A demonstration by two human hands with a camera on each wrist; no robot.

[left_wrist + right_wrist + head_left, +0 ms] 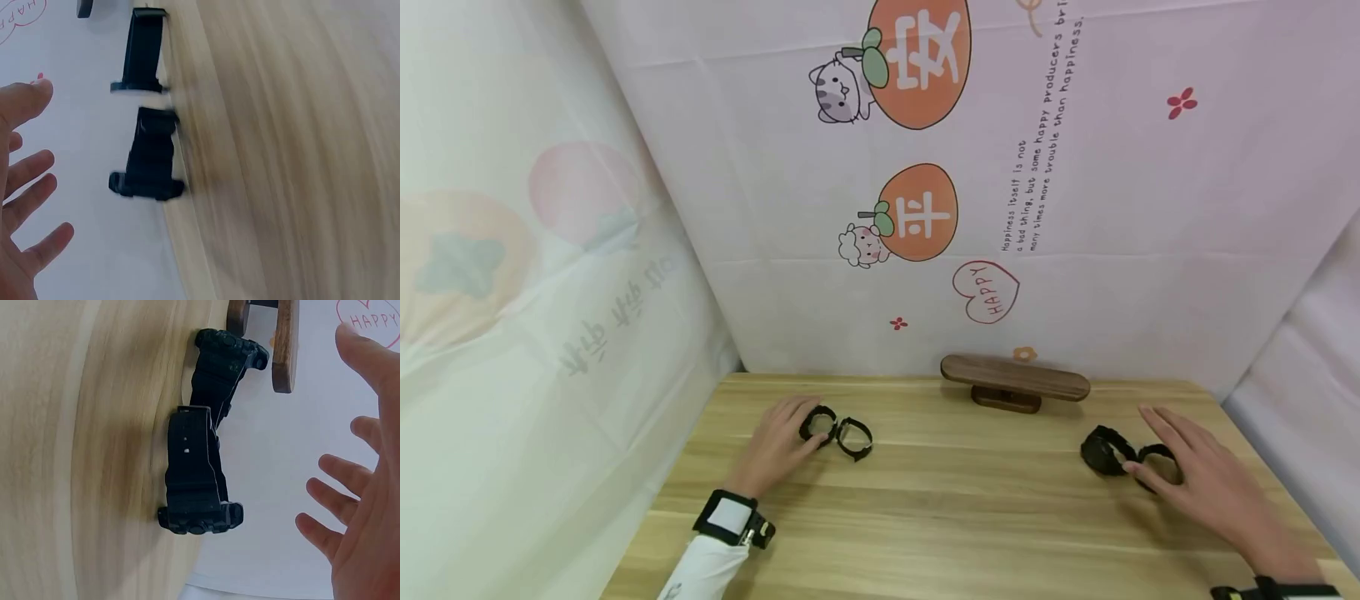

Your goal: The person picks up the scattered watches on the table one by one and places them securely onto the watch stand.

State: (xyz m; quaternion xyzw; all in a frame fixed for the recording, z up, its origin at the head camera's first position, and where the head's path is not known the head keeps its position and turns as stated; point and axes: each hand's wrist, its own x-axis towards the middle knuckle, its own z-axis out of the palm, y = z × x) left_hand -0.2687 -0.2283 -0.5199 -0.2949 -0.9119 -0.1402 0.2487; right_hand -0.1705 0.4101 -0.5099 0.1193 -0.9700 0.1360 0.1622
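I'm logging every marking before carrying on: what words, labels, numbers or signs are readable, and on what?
"安" on the upper persimmon print
"平" on the lower persimmon print
"HAPPY" in the heart print
"Happiness itself is not a bad thing, but some happy producers bri" (cut off) "many times more trouble than happiness." on the back cloth
Lettering on the left cloth: too faint to read
White sleeve: mark unreadable
Black wristwatches: no text readable

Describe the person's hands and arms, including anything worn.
The left hand and right hand are ungloved. The left side has a white sleeve with a small dark marking and a black wrist mount with a white square panel. The right side has a black wristband, partly cut off; no sleeve shows there.
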